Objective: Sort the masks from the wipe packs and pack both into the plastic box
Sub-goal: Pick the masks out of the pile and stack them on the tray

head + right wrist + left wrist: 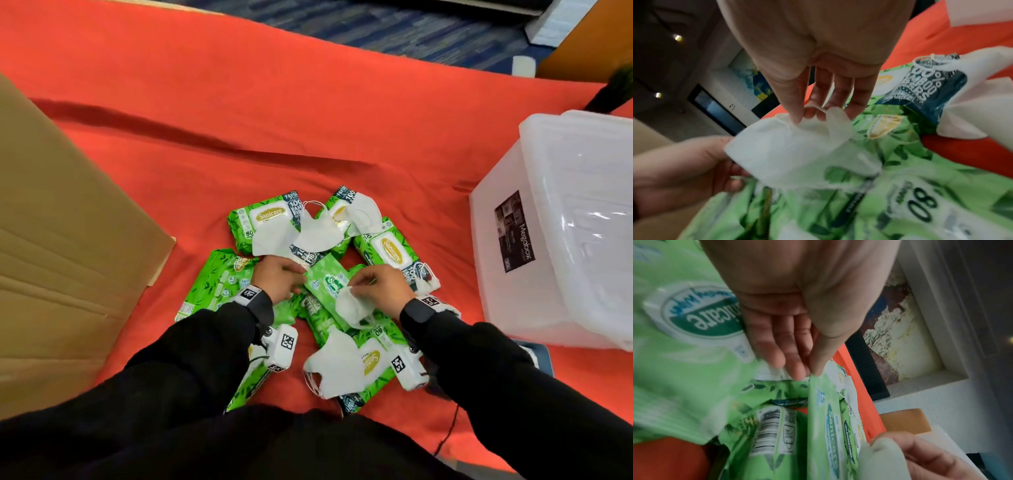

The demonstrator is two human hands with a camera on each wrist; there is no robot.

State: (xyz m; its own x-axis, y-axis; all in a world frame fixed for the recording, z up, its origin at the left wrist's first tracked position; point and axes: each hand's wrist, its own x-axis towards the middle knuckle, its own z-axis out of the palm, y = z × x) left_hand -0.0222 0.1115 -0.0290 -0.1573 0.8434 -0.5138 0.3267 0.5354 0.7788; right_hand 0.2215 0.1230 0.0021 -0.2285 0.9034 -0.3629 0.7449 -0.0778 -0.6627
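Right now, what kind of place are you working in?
Probably an indoor room such as an office or lounge, not a warehouse: blue patterned carpet lies beyond the orange cloth covering the work surface, and framed pictures hang on a wall with recessed ceiling lights.

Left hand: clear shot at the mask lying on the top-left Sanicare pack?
Probably yes. The mask lies uncovered just beyond the left hand, nothing between them, but that hand already pinches a small wipe pack.
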